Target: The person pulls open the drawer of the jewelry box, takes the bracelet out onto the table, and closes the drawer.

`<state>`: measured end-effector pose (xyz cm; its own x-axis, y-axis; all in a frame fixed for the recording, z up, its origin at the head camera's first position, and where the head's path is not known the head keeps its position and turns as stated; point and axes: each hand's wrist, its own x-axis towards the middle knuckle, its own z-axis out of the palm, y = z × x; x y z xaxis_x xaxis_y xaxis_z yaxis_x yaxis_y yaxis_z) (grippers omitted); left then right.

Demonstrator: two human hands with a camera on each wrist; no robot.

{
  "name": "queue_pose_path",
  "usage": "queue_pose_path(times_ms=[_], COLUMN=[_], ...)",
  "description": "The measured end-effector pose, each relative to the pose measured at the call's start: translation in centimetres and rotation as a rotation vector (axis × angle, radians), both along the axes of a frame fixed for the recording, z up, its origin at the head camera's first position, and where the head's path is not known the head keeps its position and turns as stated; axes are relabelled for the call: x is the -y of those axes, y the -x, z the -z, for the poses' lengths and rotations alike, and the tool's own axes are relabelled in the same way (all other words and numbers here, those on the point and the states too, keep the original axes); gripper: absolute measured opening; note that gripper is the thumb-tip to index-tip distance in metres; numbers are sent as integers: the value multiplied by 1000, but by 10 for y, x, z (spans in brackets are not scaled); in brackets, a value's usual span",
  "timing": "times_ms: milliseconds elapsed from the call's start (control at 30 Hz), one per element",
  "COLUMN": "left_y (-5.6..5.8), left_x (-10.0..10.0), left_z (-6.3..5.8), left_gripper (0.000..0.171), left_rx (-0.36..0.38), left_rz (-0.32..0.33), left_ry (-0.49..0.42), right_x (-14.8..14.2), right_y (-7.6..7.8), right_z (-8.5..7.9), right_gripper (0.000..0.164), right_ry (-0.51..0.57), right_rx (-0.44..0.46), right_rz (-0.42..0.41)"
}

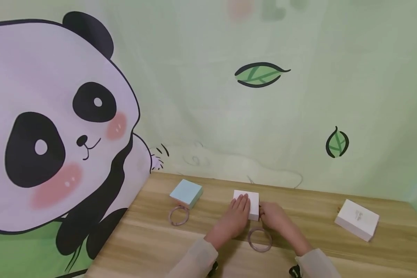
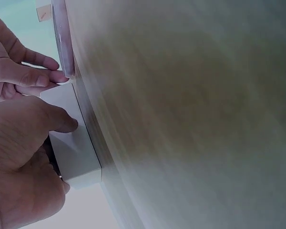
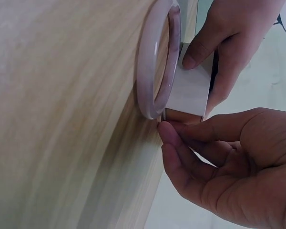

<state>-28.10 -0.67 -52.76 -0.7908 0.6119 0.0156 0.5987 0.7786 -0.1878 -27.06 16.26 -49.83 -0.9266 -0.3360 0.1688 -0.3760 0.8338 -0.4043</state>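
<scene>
A small white box lies on the table in front of the person. My left hand grips it, fingers across its top and thumb against its near side. At the box's right end, where a brown inner end shows inside the white sleeve, my right hand pinches with its fingertips. Whatever lies between those fingertips is hidden. A pale mauve bangle lies just in front of the box, close to the right hand; in the right wrist view the bangle partly covers the box.
To the left stands a light blue box with a second mauve bangle in front of it. Another white box with faint print lies at the right. Behind the wooden table hangs a green panda backdrop.
</scene>
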Motion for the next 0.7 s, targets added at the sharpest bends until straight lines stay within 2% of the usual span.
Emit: queue_pose_path(times_ms=[133,267,467,700], left_y=[2,1,-2,-3], left_x=[-1,-3,-6,-4], left_z=[-2,-4,-8,-8], left_gripper=[54,56,57,59], left_rx=[15,41,55,77], left_rz=[-15,-20,-23,-55], left_ry=[14,17,7,-17], right_x=[-5,-18,-38,-48], right_y=[4,4,-4,-14], right_z=[2,7,12,9], right_gripper=[13,8,31,29], right_ry=[31,76,171,113], right_rx=[-16,5,63,39], right_rz=[-27,-112,-195,-212])
